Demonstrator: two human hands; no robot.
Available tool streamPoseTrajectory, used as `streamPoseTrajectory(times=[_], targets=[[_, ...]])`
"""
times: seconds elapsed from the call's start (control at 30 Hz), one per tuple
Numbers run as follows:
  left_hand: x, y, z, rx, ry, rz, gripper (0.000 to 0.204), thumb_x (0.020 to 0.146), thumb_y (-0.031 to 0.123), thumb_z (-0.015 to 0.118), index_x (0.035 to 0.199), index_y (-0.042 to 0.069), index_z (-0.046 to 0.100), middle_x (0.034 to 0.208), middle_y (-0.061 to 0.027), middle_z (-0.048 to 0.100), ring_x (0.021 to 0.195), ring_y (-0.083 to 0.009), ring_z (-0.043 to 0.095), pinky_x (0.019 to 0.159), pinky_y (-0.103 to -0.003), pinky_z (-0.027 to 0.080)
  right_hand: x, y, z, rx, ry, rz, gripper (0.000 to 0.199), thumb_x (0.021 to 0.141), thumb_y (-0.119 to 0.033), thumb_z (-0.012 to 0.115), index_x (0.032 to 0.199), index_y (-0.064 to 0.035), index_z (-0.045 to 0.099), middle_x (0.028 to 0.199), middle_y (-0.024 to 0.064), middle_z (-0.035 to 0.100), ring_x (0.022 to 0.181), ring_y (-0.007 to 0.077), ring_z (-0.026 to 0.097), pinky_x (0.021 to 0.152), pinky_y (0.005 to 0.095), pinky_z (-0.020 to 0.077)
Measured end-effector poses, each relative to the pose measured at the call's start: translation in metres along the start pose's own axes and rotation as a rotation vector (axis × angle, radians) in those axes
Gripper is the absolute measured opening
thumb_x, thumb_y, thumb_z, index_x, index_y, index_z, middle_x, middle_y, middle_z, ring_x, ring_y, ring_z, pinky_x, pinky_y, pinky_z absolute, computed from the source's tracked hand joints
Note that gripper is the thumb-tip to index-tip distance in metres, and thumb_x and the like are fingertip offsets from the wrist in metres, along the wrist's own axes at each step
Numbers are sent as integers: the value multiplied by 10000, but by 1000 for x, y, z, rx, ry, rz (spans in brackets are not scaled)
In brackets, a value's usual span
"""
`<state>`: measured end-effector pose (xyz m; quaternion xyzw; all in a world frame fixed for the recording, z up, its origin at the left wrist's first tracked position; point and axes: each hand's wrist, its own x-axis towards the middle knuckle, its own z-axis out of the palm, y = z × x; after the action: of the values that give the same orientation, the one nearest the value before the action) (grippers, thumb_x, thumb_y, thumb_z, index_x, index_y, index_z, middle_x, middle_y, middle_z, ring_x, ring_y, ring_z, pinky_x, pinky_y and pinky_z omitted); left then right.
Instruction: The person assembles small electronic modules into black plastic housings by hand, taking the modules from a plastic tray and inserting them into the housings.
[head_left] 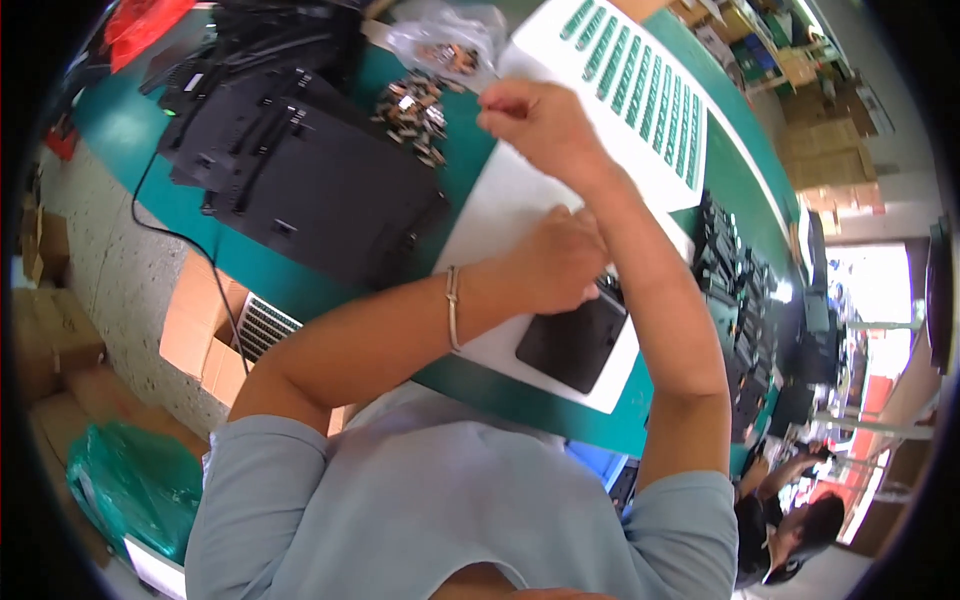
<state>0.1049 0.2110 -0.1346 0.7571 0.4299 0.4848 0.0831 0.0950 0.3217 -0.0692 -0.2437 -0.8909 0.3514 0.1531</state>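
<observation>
My left hand point(562, 262), with a band around its wrist, is closed at the far end of a dark flat rectangular plastic part point(577, 342). What its fingers grip there is hidden. The part lies on a white board point(493, 340) in front of me. Farther out, my right hand point(540, 122) is raised, thumb and fingers pinched together; anything between them is too small to make out. Left of that hand lies a loose heap of small metal pieces point(412, 112). Beyond it on the right is a white sheet point(560, 75) carrying rows of small green circuit boards point(645, 85).
Stacked black plastic panels point(325, 185) cover the table's left side. A clear bag point(445, 40) of metal pieces sits at the back. Many black assembled parts point(735, 300) crowd the right. A cardboard box point(200, 325) stands below the left edge; another person point(790, 530) sits far right.
</observation>
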Motion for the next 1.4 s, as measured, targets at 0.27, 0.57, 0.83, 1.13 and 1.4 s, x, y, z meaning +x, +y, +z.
streamPoseTrajectory(times=[0.27,0.57,0.83,1.13,1.4], targets=[[4,3,-14,128,-191,-89,258,708,209,788,897,96,655,934,-42,599,1044,-260,548,856,-414,436,-179,19,-77,528,284,412,151,916,-56,677,1055,2,680,844,19,679,700,77,623,578,214,467],[7,3,-20,122,-315,-104,270,732,166,767,952,58,656,998,-78,638,1048,-292,567,908,-413,447,-284,8,-31,547,413,544,186,923,-18,678,1109,-30,680,928,-9,682,738,50,613,597,185,458],[8,0,-19,113,-268,-56,276,742,148,772,964,48,642,1002,-87,638,1023,-300,570,897,-401,470,-278,10,-11,229,423,353,187,864,20,721,1046,-22,712,914,34,660,717,59,583,617,205,469],[10,3,-22,100,-268,-36,262,752,151,765,951,38,639,967,-83,632,1004,-301,567,900,-403,461,-279,6,-6,68,465,351,175,842,9,745,1015,-20,734,907,47,664,677,69,576,578,208,455],[18,10,-30,5,-376,-162,257,809,170,745,977,-17,690,954,-169,652,982,-311,569,904,-405,445,-281,11,-4,35,504,352,190,826,33,750,1008,-12,723,897,49,669,662,66,571,568,203,451]])
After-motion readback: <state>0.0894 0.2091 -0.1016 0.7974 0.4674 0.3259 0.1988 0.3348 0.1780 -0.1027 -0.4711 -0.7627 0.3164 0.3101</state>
